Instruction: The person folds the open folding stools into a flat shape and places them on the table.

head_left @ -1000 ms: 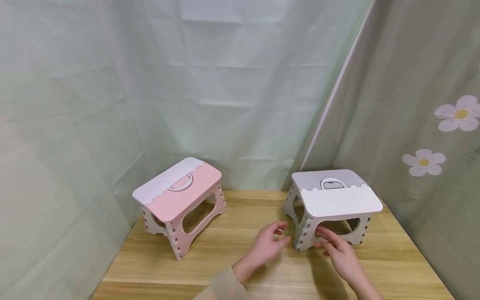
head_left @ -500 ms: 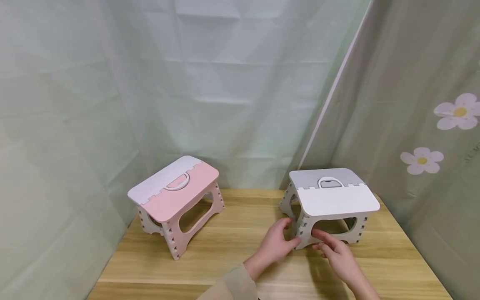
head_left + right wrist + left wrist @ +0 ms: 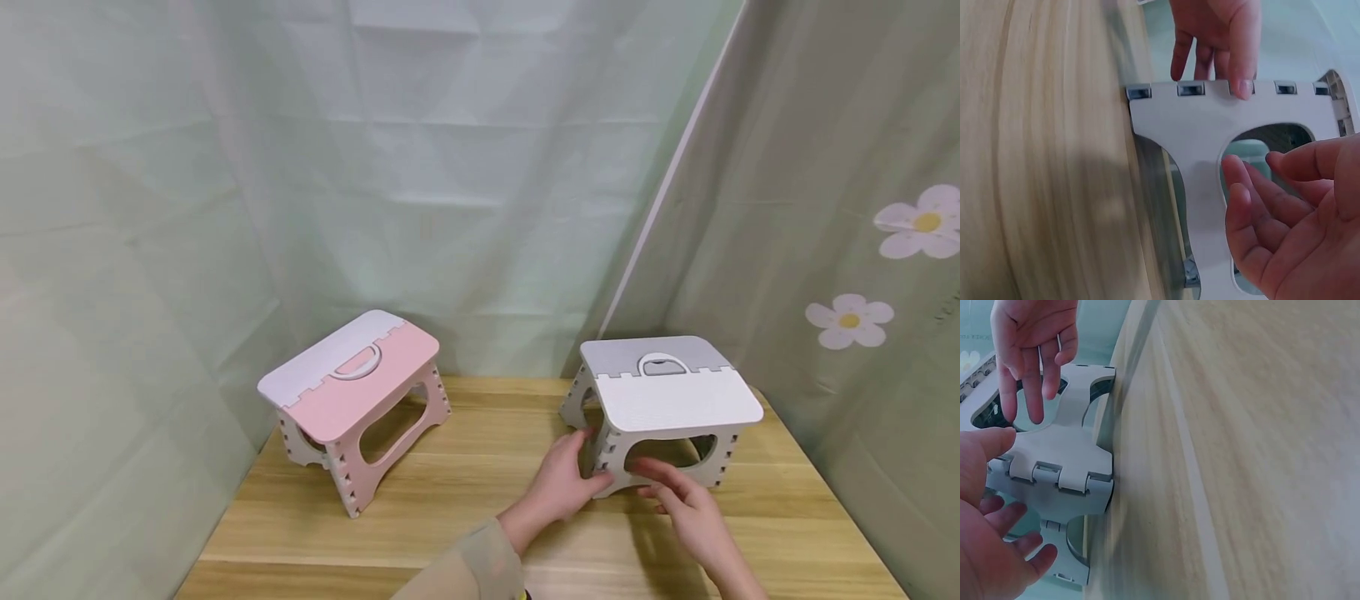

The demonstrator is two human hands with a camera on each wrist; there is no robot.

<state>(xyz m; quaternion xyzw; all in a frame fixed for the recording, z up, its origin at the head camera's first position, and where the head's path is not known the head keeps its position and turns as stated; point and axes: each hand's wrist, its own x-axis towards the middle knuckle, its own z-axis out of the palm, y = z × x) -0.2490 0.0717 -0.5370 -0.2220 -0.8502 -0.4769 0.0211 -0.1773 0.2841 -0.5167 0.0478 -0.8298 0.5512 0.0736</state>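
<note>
White and grey plastic make up a folding stool (image 3: 678, 402) that stands upright at the right side of a wood-grain tabletop (image 3: 495, 417), a curved carry handle (image 3: 663, 360) set into its seat. I see a person's left hand (image 3: 557, 482) gripping the near left leg, thumb on the front panel and fingers bent round the side; how firmly they press, I can't quite make out. The right hand (image 3: 693, 517) is relaxed and holds nothing, its loosely curved fingers at the oval opening in the front panel. Well apart to the left, a pink and white folding stool (image 3: 375, 387) stands upright, turned at an angle. Pale green curtain (image 3: 420, 225) hangs behind; at right, a greyer drape (image 3: 787, 167) bears white flowers with yellow centres (image 3: 849, 322). A beige sleeve (image 3: 476, 567) covers the left forearm.
</note>
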